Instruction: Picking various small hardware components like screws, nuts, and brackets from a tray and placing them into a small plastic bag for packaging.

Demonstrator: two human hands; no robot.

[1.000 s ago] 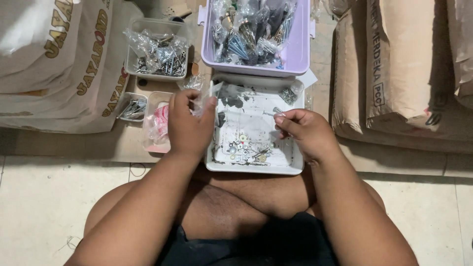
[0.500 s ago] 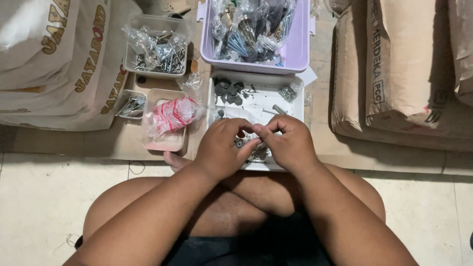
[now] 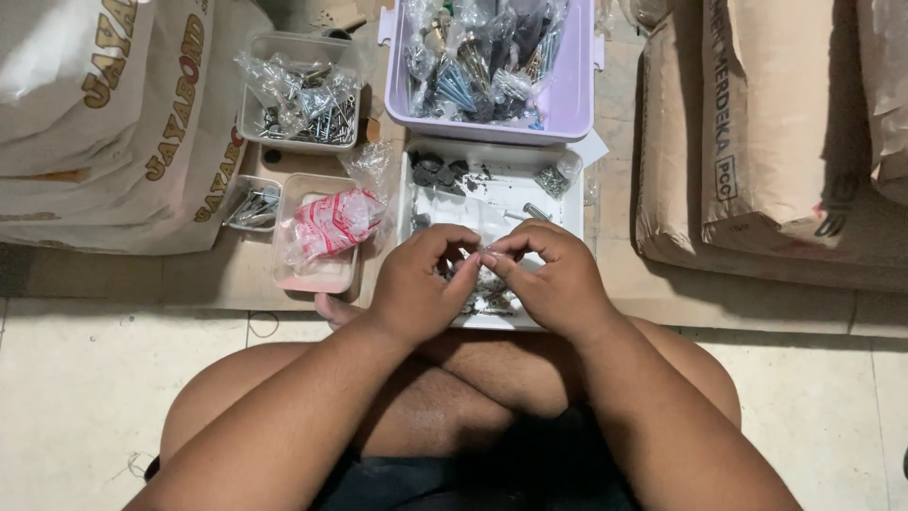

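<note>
White tray [image 3: 567, 203] of small metal hardware, both hands meeting above it

The shallow white rectangular tray lies flat on the floor in front of the person's knees, just below a lilac tub, its near half covered by the hands. Dark grey pieces [image 3: 437, 171] sit in its far left corner, a small cluster of screws [image 3: 551, 180] in its far right corner, 1 lone bolt [image 3: 536, 211] near the middle, and loose small fasteners [image 3: 492, 301] at the near edge. What the touching fingertips [image 3: 484, 257] pinch is too small to tell.
</note>
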